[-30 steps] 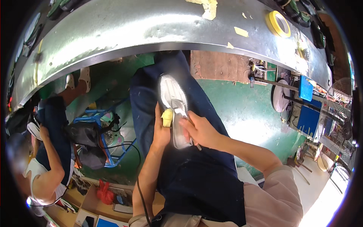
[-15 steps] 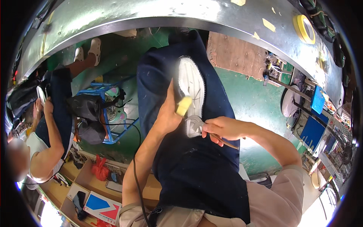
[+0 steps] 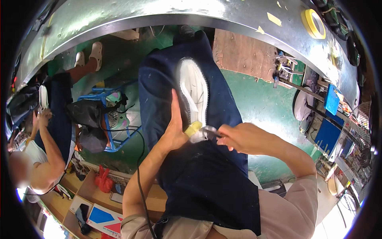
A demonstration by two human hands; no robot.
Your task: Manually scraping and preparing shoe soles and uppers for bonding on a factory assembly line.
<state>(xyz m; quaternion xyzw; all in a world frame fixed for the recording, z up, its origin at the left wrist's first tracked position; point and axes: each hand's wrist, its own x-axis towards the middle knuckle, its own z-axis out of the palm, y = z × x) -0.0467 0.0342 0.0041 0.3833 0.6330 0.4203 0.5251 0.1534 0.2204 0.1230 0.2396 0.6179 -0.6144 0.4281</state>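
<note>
- Upturned shoe [image 3: 195,87] sits at frame centre, pale bottom facing up, toe end toward the top of frame, resting on the worker's dark-clad lap [image 3: 191,175].
- Left hand [image 3: 175,133], just left of it: index finger stretched along the shoe's side, yellow-wrapped thumb [image 3: 193,129] over the heel end. Other fingers hidden; can't tell if they grip.
- Right hand [image 3: 246,137], right of centre: fingers closed around a metal tool [image 3: 210,130], its head blurred, near the thumb at the heel.
- Progress, my read: midway. Pale bottom is exposed, thin dark lines on it, serrated rim along the right side. No outsole on it.
- Heel end looks like the spot in hand. Can't tell from here whether toe and sides are finished, or how much is left.
- Far left of frame: co-worker's hands [image 3: 45,115] at another white-bottomed shoe [image 3: 43,96].
- Upper right: yellow tape roll [image 3: 306,20] on the metal table [image 3: 119,28].
</note>
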